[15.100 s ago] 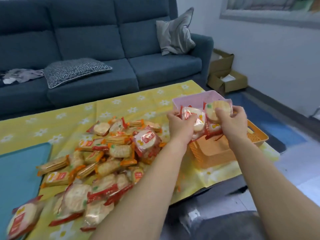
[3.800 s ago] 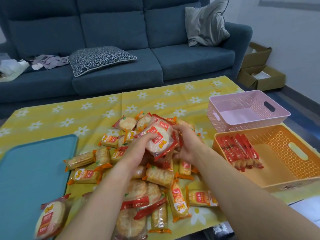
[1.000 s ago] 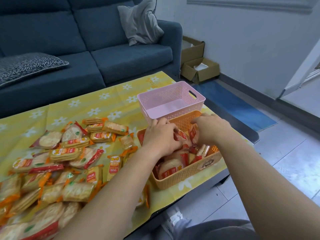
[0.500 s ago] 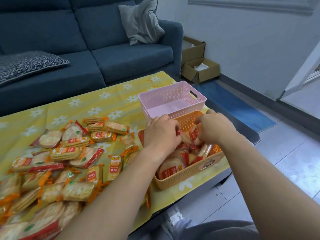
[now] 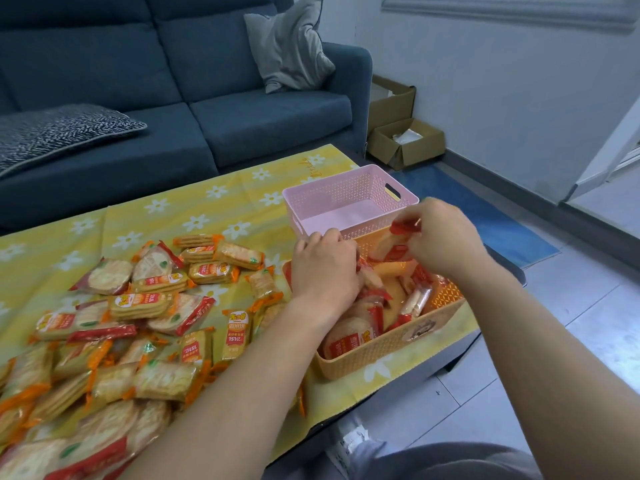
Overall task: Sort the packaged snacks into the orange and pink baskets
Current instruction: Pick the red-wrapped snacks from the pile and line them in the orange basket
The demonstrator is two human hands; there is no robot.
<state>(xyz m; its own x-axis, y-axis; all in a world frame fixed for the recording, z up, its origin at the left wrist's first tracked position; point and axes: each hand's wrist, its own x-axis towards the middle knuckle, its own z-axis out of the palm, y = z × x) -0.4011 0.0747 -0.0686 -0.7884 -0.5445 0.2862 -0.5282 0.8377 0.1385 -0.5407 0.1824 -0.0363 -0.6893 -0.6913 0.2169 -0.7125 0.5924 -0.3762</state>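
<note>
The orange basket (image 5: 388, 351) stands at the table's near right corner and holds several red-wrapped round crackers (image 5: 349, 336). The pink basket (image 5: 325, 199) sits just behind it and looks empty. My left hand (image 5: 323, 268) is down in the orange basket's left part, fingers curled around red-wrapped packs there. My right hand (image 5: 441, 233) is raised over the basket's far side, pinching a red-wrapped cracker pack (image 5: 398, 242) by its top end. A big pile of orange-wrapped and red-wrapped snack packs (image 5: 138, 317) covers the table's left half.
A yellow flowered cloth (image 5: 194, 216) covers the table. A blue sofa (image 5: 207, 109) with cushions stands behind it. Open cardboard boxes (image 5: 405, 140) sit by the wall at right, and a blue mat (image 5: 485, 220) lies on the tiled floor.
My right hand has lifted up and back from the orange basket, pulling a red pack upright. My left hand stays low among the packs in the basket.
</note>
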